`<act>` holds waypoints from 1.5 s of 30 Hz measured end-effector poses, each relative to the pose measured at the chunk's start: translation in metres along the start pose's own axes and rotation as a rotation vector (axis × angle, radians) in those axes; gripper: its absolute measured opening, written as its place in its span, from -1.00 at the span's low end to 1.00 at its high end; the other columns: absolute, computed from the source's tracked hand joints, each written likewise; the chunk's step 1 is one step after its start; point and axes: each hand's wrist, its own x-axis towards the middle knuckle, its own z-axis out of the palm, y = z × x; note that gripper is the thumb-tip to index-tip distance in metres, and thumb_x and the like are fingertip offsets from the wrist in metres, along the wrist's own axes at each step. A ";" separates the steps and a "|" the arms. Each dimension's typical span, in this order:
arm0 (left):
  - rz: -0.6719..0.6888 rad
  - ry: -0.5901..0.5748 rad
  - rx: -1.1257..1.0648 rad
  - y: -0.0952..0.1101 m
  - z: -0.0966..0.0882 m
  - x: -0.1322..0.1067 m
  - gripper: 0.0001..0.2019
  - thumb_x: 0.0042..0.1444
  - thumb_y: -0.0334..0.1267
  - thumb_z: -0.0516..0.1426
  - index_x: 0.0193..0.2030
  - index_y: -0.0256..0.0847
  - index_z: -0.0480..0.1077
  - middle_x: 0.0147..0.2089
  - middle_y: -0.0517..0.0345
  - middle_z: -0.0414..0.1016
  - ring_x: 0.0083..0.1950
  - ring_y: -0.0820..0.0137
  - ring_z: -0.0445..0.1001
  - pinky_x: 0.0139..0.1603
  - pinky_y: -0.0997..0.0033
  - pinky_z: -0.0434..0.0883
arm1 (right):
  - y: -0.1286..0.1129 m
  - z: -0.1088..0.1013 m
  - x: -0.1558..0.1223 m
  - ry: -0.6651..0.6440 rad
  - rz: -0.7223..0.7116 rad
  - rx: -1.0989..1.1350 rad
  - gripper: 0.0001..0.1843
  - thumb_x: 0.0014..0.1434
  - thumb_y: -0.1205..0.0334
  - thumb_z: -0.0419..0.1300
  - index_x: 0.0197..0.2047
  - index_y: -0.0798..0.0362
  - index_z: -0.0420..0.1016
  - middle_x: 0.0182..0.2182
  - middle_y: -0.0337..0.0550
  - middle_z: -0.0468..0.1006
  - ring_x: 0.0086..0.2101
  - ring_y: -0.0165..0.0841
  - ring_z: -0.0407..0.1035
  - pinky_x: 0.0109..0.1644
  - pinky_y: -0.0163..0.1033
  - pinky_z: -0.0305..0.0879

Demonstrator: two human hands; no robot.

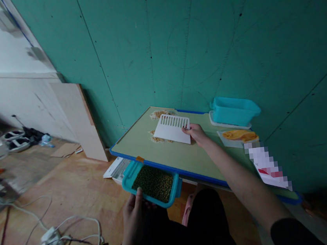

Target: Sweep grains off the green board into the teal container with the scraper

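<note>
My left hand [133, 210] grips the near rim of a turquoise plastic container [127, 181], thumb over the edge. Dark green beans and some tan ones [154, 182] lie in it, and it hangs just off the table's front edge. Over the tabletop, my right hand [194, 132] pinches the right end of a flat white scraper [170, 131] with a row of slots along its far side. Small piles of tan beans and pale grains [161, 138] lie beside and partly behind the scraper, with another pile [161, 115] farther back.
The pale green table [133, 139] has blue-taped edges and stands against a green wall. At its right are another turquoise container [234, 110], a yellow cloth-like item [240, 135] and a partly blurred packet [267, 165]. A power strip with cables [51, 241] lies on the floor at left.
</note>
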 end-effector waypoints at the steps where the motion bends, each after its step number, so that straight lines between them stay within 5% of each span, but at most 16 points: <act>1: -0.006 0.005 -0.007 0.000 0.000 0.000 -0.57 -0.16 0.13 0.36 -0.41 -0.20 0.40 -0.62 0.28 0.47 -0.59 0.43 0.41 -0.58 0.51 0.34 | 0.000 0.000 0.000 0.002 -0.005 0.001 -0.57 -0.30 -0.05 0.38 -0.45 0.10 0.47 -0.50 -0.16 0.53 -0.44 -0.30 0.39 -0.42 -0.27 0.24; 24: 0.017 -0.021 -0.014 0.000 0.001 0.001 -0.59 -0.15 0.11 0.35 -0.45 -0.17 0.37 -0.63 0.31 0.40 -0.55 0.36 0.46 -0.54 0.45 0.36 | -0.006 0.014 -0.012 -0.068 -0.029 0.002 -0.56 -0.29 -0.05 0.40 -0.45 0.13 0.50 -0.49 -0.16 0.54 -0.45 -0.33 0.36 -0.42 -0.29 0.20; 34: 0.047 -0.040 -0.040 -0.016 -0.010 0.011 -0.63 -0.05 0.08 0.31 -0.37 -0.19 0.43 -0.60 0.27 0.46 -0.53 0.38 0.47 -0.53 0.48 0.34 | -0.005 0.030 -0.018 -0.109 -0.041 0.033 -0.53 -0.31 -0.06 0.43 -0.43 0.14 0.52 -0.42 -0.10 0.59 -0.41 -0.29 0.41 -0.37 -0.27 0.27; 45: 0.045 -0.013 0.033 0.001 -0.003 0.003 -0.59 -0.14 0.10 0.35 -0.52 -0.19 0.38 -0.65 0.28 0.40 -0.59 0.41 0.39 -0.56 0.47 0.31 | -0.007 0.039 -0.021 -0.167 -0.021 0.093 -0.53 -0.29 -0.03 0.46 -0.38 0.14 0.56 -0.41 -0.10 0.61 -0.41 -0.29 0.45 -0.36 -0.26 0.31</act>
